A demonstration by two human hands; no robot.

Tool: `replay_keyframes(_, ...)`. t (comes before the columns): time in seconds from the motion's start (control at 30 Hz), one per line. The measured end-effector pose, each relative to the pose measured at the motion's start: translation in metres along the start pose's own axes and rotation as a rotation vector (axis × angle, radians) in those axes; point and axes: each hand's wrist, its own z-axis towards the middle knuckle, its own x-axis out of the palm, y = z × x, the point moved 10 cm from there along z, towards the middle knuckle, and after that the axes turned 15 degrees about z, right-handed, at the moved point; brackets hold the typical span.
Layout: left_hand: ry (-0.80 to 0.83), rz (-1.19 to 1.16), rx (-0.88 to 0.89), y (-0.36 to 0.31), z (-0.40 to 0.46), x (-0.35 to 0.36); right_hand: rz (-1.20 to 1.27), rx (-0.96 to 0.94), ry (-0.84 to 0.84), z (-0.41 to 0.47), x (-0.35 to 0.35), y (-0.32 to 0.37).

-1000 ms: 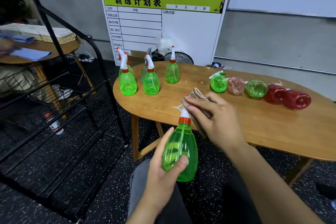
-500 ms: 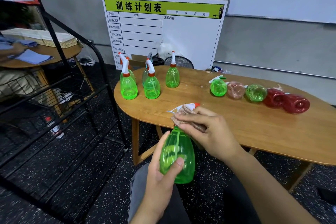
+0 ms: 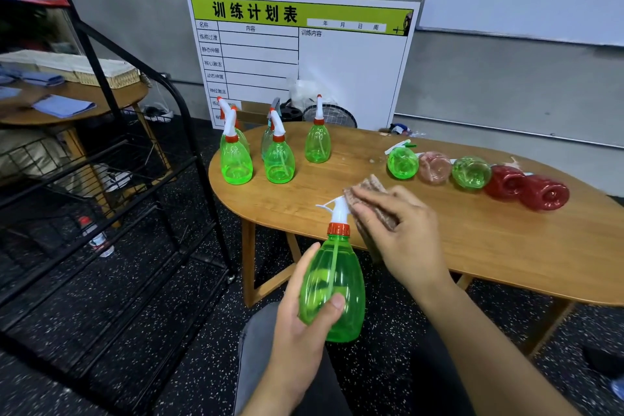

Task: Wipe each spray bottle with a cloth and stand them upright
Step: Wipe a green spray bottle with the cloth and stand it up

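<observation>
Beyond the wooden tabletop (image 3: 472, 246) edge, near side, our left hand (image 3: 300, 324) grips the green spray bottle (image 3: 334, 287) upright; right hand (image 3: 401, 236) fingers pinch the cloth (image 3: 378, 199) against its nozzle.

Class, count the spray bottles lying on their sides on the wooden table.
5, in one row at the table's right end: green bottle, pink bottle, second green bottle, red bottle, second red bottle. None seems hidden.
</observation>
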Motion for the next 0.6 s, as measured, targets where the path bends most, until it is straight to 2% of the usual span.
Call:
replay_keyframes(0.07,0.006,0.004,0.011,-0.001,0.000,0.001,-0.029,-0.005,-0.071,-0.002,-0.006,-0.002)
replay_keyframes(0.2,-0.024,-0.022,-0.001,0.000,0.001,-0.006,0.207,0.041,0.218,-0.013,0.030,0.001)
replay_keyframes(0.23,-0.024,-0.017,0.005,-0.001,0.002,-0.006,0.203,0.026,0.227,-0.013,0.031,0.004)
replay_keyframes(0.37,-0.007,-0.017,0.013,0.000,0.002,-0.002,0.087,0.031,-0.057,0.001,-0.004,-0.005)
replay_keyframes(0.4,-0.001,-0.013,0.019,-0.001,0.001,-0.001,0.100,0.048,-0.071,0.000,-0.005,-0.006)
replay_keyframes(0.53,-0.025,-0.019,0.006,0.003,0.002,-0.007,0.281,0.084,0.196,-0.013,0.031,0.000)
replay_keyframes(0.6,-0.029,-0.009,0.003,0.004,0.003,-0.008,0.261,0.037,0.244,-0.014,0.036,0.004)
